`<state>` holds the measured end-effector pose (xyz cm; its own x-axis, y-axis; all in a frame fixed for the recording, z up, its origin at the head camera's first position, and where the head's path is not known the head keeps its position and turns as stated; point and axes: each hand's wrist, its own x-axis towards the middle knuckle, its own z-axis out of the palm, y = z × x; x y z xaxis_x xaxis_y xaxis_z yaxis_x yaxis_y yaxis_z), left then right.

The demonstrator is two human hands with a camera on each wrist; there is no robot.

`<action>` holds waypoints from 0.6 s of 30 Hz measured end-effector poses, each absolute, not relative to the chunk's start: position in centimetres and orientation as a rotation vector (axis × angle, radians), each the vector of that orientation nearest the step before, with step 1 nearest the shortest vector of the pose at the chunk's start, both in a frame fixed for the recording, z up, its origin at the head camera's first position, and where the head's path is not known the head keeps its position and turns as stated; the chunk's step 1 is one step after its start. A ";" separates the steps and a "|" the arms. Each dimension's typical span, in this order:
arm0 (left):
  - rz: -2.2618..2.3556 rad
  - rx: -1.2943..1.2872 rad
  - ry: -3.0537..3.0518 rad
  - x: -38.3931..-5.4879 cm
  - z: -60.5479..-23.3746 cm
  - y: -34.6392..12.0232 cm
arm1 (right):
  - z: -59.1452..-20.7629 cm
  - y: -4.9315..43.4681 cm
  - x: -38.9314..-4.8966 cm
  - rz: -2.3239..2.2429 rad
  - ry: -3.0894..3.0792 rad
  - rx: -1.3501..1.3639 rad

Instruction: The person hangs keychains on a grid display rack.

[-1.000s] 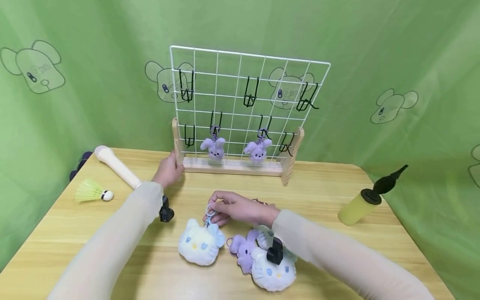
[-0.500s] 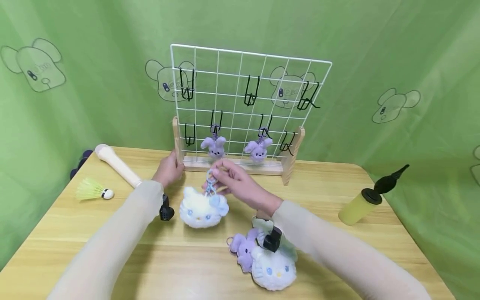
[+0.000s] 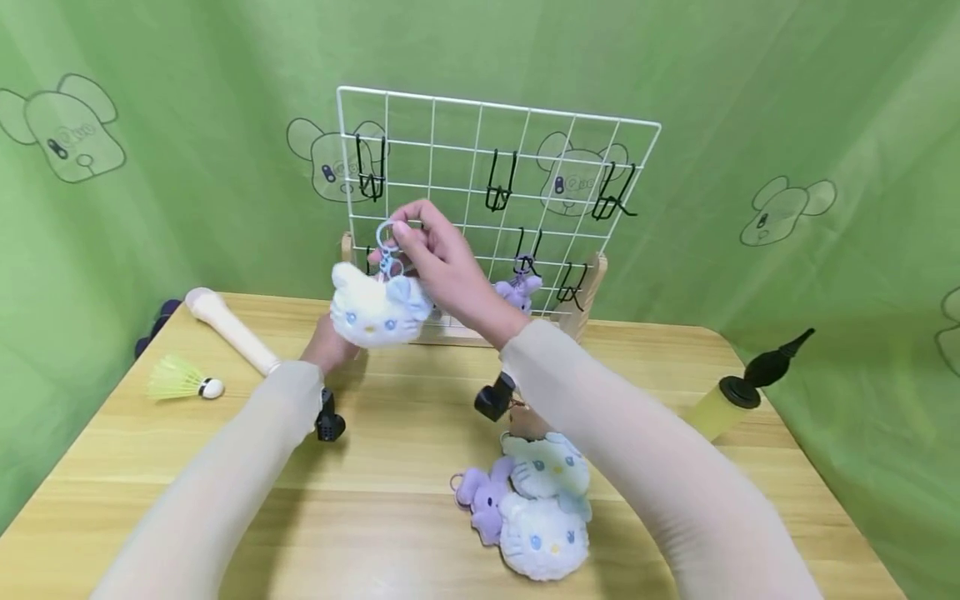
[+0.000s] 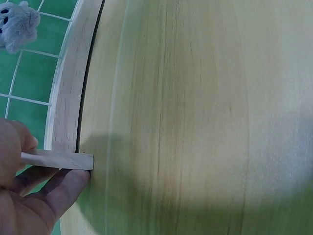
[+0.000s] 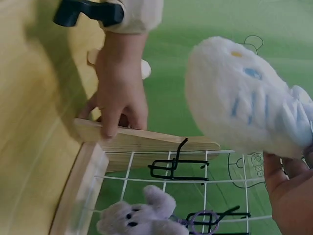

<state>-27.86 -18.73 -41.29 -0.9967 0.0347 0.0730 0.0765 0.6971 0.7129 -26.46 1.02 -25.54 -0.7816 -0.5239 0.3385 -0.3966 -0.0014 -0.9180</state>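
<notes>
My right hand (image 3: 450, 271) pinches the blue ring of a white cat-face plush keychain (image 3: 378, 312), which hangs before the lower left of a white wire grid rack (image 3: 480, 103). In the right wrist view the plush (image 5: 234, 98) is beside that hand (image 5: 293, 200). My left hand (image 4: 56, 198) grips the rack's left wooden foot (image 4: 58, 159) between thumb and fingers. Black hooks (image 3: 498, 196) hang on the grid. One purple bunny keychain (image 3: 517, 292) hangs at lower right; another (image 5: 139, 215) shows in the right wrist view, mostly hidden from the head view.
Two white cat plushes (image 3: 543, 537), a purple bunny plush (image 3: 487, 504) and a partly hidden brown item (image 3: 529, 423) lie front right. At left lie a pale microphone (image 3: 228, 325) and a yellow shuttlecock (image 3: 180, 379). A yellow bottle with black nozzle (image 3: 723, 404) stands right.
My right hand has lifted the white cat keychain off the table, up and leftward to the grid's lower left. The left hand stays on the rack.
</notes>
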 end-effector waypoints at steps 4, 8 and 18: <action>-1.233 -0.121 -2.846 -28.1 -41.3 -18.9 | -25.1 -0.7 -27.3 -1.959 2.191 -1.060; -1.303 -0.091 -2.847 -28.1 -41.5 -19.1 | -24.6 -2.0 -28.0 -2.019 2.225 -1.095; -1.266 -0.087 -2.857 -28.3 -42.0 -19.5 | -23.7 -4.1 -29.6 -2.094 2.265 -0.960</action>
<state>-28.32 -19.51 -42.04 -0.9983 0.0450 0.0364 0.0572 0.6706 0.7396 -29.63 -4.06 -23.74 -0.8196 -0.3584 0.4469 -0.4737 -0.0147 -0.8805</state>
